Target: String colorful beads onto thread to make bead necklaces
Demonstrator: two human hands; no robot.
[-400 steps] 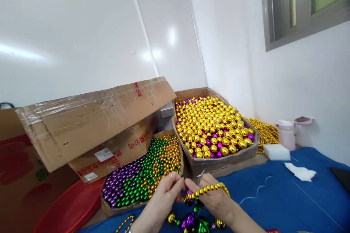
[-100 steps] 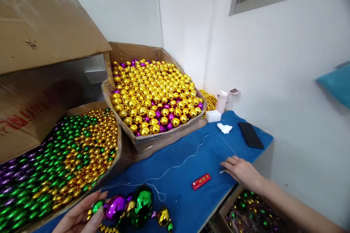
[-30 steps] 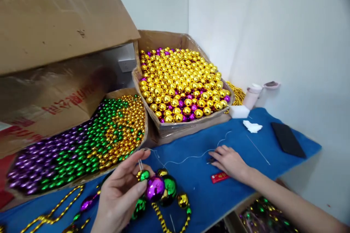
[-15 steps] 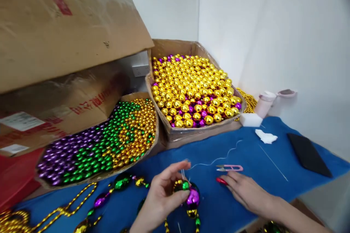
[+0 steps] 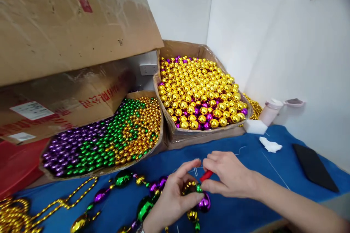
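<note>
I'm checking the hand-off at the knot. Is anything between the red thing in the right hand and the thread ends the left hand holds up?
Nothing visible. The right hand holds the red object just beside the thread ends pinched by the left hand above the beads.

My left hand (image 5: 175, 198) pinches the knotted end of a bead necklace (image 5: 142, 205) on the blue cloth (image 5: 246, 211). My right hand (image 5: 228, 174) holds a red lighter (image 5: 206, 175) just beside the white thread ends (image 5: 195, 171). Two cardboard boxes of beads (image 5: 175, 136) stand behind.
</note>
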